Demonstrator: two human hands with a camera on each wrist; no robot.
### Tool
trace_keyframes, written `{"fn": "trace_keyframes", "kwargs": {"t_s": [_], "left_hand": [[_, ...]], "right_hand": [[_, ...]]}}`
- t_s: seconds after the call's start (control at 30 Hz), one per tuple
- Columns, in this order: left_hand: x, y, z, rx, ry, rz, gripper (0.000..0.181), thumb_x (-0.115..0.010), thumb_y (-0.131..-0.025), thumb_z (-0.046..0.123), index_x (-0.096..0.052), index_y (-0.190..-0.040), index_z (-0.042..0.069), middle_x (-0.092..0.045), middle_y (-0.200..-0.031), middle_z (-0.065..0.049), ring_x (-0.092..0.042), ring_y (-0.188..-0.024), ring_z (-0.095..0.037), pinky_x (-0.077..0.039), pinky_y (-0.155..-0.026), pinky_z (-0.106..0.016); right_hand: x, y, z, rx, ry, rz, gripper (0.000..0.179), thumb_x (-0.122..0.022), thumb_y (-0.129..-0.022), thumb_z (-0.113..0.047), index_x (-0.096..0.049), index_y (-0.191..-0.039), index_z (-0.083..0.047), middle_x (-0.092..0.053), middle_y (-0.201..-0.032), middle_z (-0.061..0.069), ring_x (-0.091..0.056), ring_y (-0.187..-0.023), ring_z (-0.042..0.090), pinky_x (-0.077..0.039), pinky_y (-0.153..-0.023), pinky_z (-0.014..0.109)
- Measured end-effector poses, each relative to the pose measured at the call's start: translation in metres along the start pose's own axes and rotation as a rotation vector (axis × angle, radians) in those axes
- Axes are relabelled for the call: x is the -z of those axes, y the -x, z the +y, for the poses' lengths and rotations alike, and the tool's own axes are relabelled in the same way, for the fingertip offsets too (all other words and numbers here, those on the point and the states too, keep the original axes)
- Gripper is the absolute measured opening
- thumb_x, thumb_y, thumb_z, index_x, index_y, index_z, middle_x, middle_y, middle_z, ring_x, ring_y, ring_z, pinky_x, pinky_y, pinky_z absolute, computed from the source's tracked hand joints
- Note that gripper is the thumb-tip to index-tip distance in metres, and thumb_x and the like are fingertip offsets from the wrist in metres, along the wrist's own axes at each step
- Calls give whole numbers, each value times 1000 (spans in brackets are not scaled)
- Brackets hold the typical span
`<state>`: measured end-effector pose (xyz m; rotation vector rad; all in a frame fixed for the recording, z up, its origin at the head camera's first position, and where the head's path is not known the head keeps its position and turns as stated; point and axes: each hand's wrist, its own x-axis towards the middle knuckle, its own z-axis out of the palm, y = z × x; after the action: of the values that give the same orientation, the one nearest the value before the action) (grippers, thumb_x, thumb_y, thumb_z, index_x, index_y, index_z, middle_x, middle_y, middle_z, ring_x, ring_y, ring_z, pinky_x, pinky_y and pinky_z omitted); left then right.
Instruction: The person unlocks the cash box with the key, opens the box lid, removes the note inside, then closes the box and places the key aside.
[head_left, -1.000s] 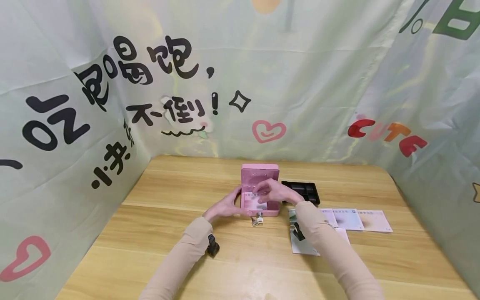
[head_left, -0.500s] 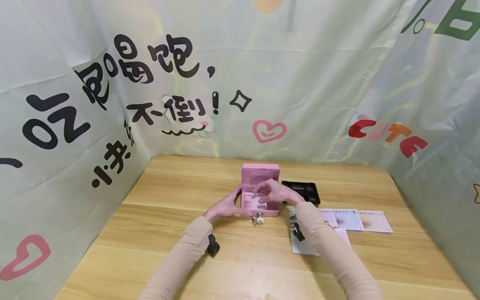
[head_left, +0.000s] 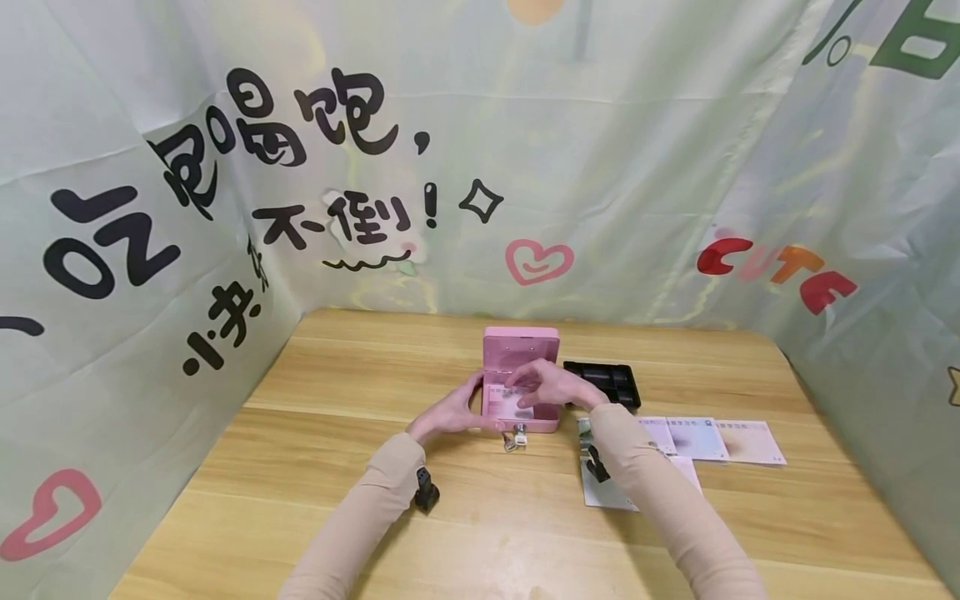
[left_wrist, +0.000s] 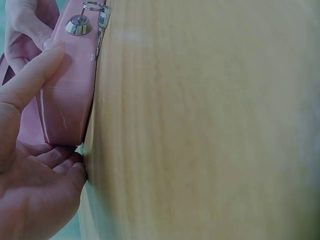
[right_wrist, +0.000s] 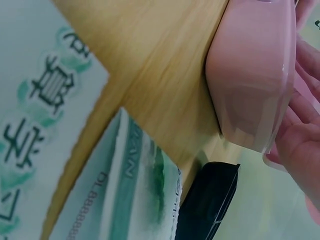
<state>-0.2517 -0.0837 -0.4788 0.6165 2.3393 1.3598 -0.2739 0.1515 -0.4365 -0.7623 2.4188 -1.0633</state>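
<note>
A pink cash box (head_left: pixel 502 355) stands on the table with its lid raised. My left hand (head_left: pixel 448 413) grips its left front corner; in the left wrist view the thumb lies on the front wall and the fingers are bent against the side. Inside the box lies a pinkish play banknote (head_left: pixel 504 405). My right hand (head_left: pixel 557 385) reaches in over this note, thumb and fingers bent and apart, with fingertips right at the paper. From the front lock (left_wrist: pixel 78 25) hang small keys (head_left: pixel 511 442).
A black compartment tray (head_left: pixel 621 385) sits right of the box. Several play banknotes (head_left: pixel 752 443) in different colours lie overlapping on the right, partly under my right forearm. Printed cloth (head_left: pixel 630 208) walls in the table's back and sides.
</note>
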Motion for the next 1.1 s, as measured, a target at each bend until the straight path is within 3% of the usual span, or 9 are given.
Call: {"fn": "trace_keyframes", "kwargs": {"t_s": [0.2, 0.77, 1.1], "left_hand": [[0, 0, 1, 10, -2, -3, 113, -86, -78, 26, -12, -163, 15, -20, -167, -20, -24, -153, -42, -21, -123, -67], [1, 1, 1, 30, -18, -2, 116, -87, -77, 29, -10, -163, 15, -17, -168, -21, -22, -154, -44, -21, -123, -67], [2, 1, 1, 17, -26, -14, 115, -86, -78, 29, -10, -163, 15, -16, -169, -19, -20, -155, -41, -20, -124, -66]], "right_hand": [[-2, -2, 0, -11, 14, -3, 35, -74, -84, 2, -69, -119, 2, -71, -122, 20, -65, -119, 35, -51, -109, 52], [-5, -6, -3, -25, 40, 12, 34, -70, -85, 6, -69, -119, 2, -74, -114, 17, -69, -105, 26, -59, -97, 42], [-5, -7, -4, 15, 29, 97, 29, -70, -82, 10, -70, -111, 6, -74, -107, 20, -70, -95, 24, -62, -85, 34]]}}
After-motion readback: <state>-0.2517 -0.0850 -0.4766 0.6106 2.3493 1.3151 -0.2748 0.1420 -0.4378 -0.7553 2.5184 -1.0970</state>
